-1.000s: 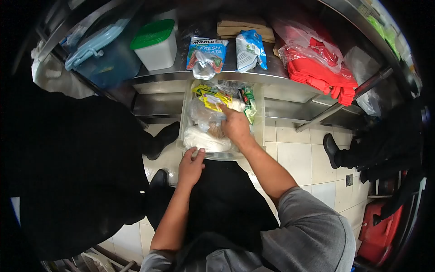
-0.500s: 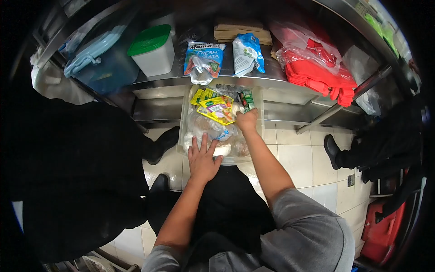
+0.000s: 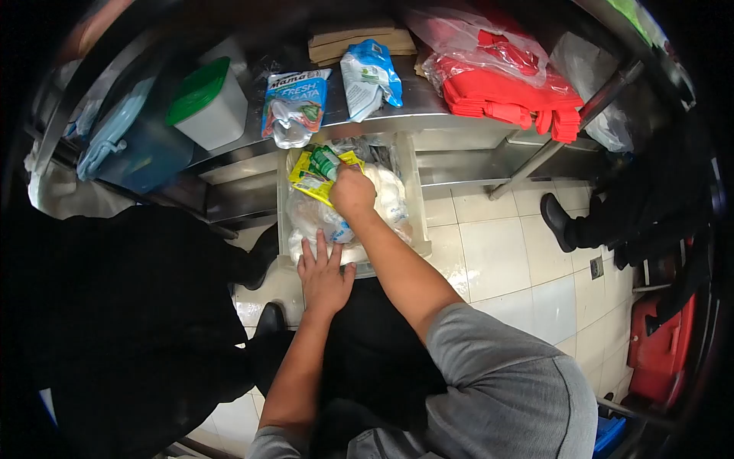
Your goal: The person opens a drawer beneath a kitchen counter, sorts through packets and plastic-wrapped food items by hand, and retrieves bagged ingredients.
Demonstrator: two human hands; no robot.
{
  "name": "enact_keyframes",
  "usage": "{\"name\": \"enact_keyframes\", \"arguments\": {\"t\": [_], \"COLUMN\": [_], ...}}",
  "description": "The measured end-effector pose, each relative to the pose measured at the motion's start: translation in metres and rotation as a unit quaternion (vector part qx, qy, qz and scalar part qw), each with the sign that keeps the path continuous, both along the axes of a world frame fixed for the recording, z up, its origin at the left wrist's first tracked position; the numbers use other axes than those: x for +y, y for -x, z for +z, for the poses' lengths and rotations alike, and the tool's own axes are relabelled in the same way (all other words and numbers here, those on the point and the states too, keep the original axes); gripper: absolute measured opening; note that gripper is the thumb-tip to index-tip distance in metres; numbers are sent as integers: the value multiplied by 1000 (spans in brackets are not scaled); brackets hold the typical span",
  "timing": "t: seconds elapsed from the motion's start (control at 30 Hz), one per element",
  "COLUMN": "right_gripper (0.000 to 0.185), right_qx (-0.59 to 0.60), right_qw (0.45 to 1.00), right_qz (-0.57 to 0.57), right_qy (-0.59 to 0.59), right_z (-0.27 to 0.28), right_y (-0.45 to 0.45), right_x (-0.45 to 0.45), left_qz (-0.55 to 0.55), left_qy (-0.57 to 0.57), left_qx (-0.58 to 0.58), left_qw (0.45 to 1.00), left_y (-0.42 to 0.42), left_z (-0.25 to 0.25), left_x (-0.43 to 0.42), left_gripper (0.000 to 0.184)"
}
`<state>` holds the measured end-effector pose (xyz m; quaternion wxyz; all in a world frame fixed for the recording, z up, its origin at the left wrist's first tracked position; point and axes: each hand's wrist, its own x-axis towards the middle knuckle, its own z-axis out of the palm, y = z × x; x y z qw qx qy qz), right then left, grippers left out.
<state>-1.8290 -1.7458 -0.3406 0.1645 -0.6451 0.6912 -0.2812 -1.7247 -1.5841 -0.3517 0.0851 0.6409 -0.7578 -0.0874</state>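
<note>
A pale plastic drawer (image 3: 417,206) holds yellow packets (image 3: 308,182) and plastic bags (image 3: 307,219), and the metal shelf (image 3: 422,113) above carries a green-lidded tub (image 3: 218,120), two blue pouches (image 3: 294,98), stacked brown paper (image 3: 329,48) and folded red cloth (image 3: 497,96) partly under clear plastic (image 3: 459,34).

On the desk (image 3: 420,112) sat, left to right, a tub (image 3: 216,116), a pouch (image 3: 297,96), a pack (image 3: 368,76) and a stack (image 3: 501,92); behind the pack lay a pile (image 3: 359,43). A bin (image 3: 153,153) stood left of the tub. Below, a drawer (image 3: 417,183) held sachets (image 3: 310,183) behind bags (image 3: 312,218), the right hand's (image 3: 354,193) packet (image 3: 324,161) over the sachets.
</note>
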Motion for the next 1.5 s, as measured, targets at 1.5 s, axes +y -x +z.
{"name": "enact_keyframes", "arguments": {"t": [1.5], "right_gripper": [27], "right_qx": [149], "right_qw": [975], "right_qz": [52], "right_qy": [-156], "right_z": [-71], "right_y": [85], "right_x": [-22], "left_qz": [-1], "left_qy": [56], "left_qx": [-2], "left_qw": [998], "left_y": [1], "left_z": [-2], "left_x": [2], "left_gripper": [54]}}
